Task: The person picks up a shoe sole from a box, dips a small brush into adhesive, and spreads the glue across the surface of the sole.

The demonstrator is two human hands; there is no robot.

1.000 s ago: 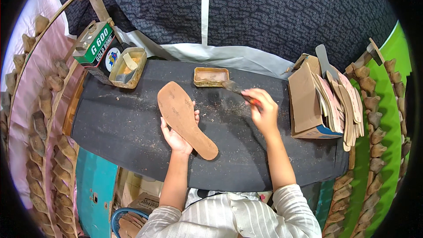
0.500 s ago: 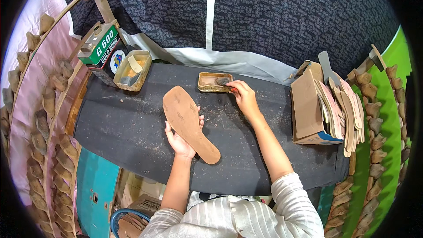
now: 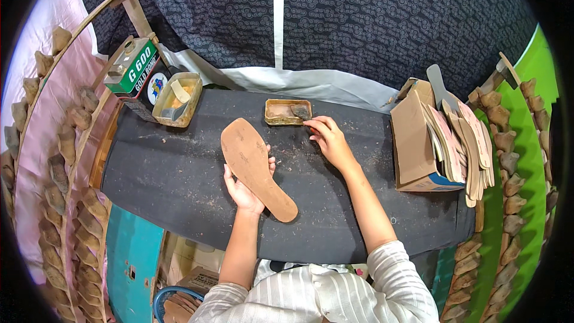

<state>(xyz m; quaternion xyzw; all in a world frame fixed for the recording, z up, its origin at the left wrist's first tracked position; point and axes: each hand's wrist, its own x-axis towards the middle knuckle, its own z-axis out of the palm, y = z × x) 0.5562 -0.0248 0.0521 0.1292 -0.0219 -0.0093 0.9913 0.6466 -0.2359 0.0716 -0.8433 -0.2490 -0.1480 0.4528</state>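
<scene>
My left hand [image 3: 246, 196] holds a brown shoe-shaped insole [image 3: 248, 158], its wide end pointing away from me and its narrow end near my wrist. The thumb and fingers show on either side of it. My right hand [image 3: 329, 139] is at the right end of a small shallow tray [image 3: 281, 122]. Its fingertips reach the tray's near right corner, with the thumb apart from them, and nothing clear shows in its grip. Inside the tray, against the right side, rests a dark, brush-like piece [image 3: 301, 111].
On the table's dark cloth [image 3: 197, 173] stand a tin can [image 3: 134, 78] and a tub with spatulas [image 3: 192, 110] at far left. A cardboard box [image 3: 412, 146] holding insole-shaped pieces [image 3: 472, 143] is at right. Racks of wooden shoe lasts [image 3: 514, 185] flank both sides.
My right hand's fingers have loosened from the dark piece, and the thumb has come away. The left hand and insole stay almost as they were; the view shifts slightly.
</scene>
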